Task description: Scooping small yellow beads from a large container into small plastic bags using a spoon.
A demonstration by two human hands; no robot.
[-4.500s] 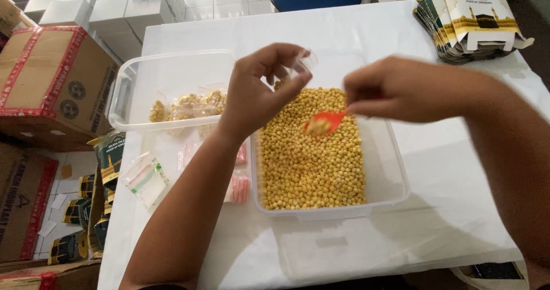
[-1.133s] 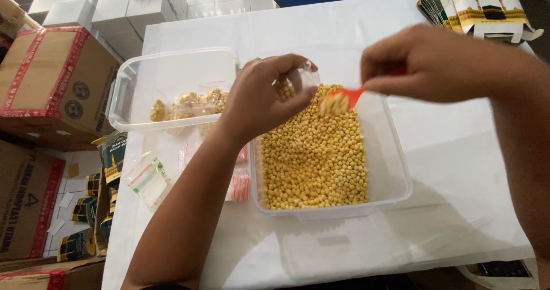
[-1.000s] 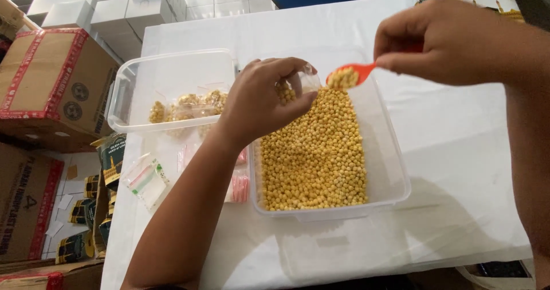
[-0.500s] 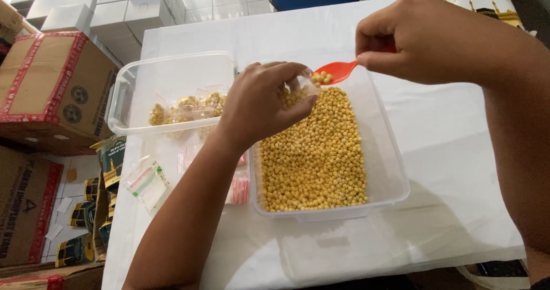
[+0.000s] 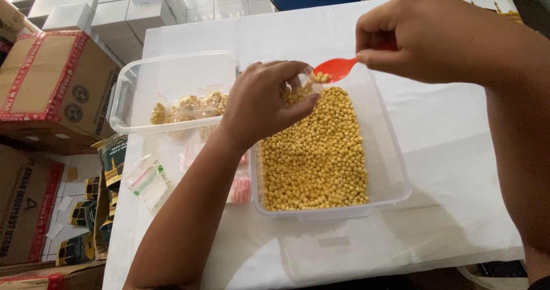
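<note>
Spoon (image 5: 335,68), light and stiff, pinched by right hand (image 5: 435,35); left hand (image 5: 266,104) at nine o'clock clasps flimsy bag (image 5: 299,83).

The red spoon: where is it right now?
Head view, upper centre-right: the red spoon is pinched in the right hand, over the far end of the clear tub of yellow beans, beside the left hand.

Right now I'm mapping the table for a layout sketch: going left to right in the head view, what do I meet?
Cardboard box → tub of filled bags → left hand → red spoon → right hand.
</note>
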